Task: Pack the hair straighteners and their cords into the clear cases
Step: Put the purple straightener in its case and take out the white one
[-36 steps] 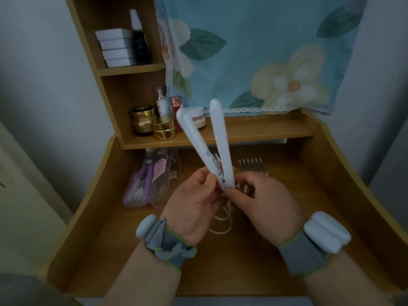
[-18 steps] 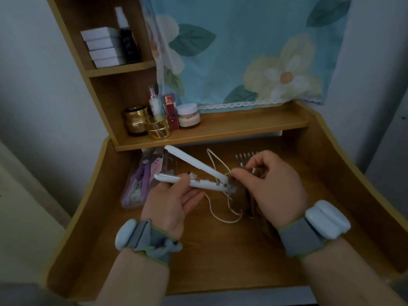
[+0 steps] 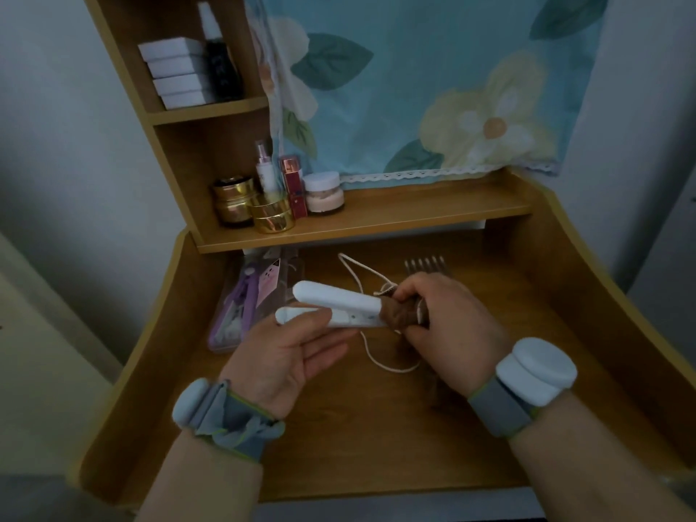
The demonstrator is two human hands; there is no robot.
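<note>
Above the middle of the desk [image 3: 376, 446], the left hand [image 3: 286, 356] pinches the white hair straightener [image 3: 335, 308] while the right hand [image 3: 448, 325] curls round its hinge end, apparently gripping the cord [image 3: 371, 356] too.

Wooden desk [image 3: 376, 438] with clear case [image 3: 241, 307]

The white hair straightener [image 3: 335, 301] looks like smooth, matt plastic, and its thin white cord [image 3: 380, 361] like smooth rubbery sheathing. The desk [image 3: 357, 438] is yellowish wood laminate with a faint grain and a dull sheen. The clear case [image 3: 241, 303] is glossy see-through plastic. Two gold jars [image 3: 273, 216] shine like polished metal. The floral curtain [image 3: 433, 84] is soft matt cloth with a lace hem. The wristbands [image 3: 497, 406] are grey woven fabric.
</note>
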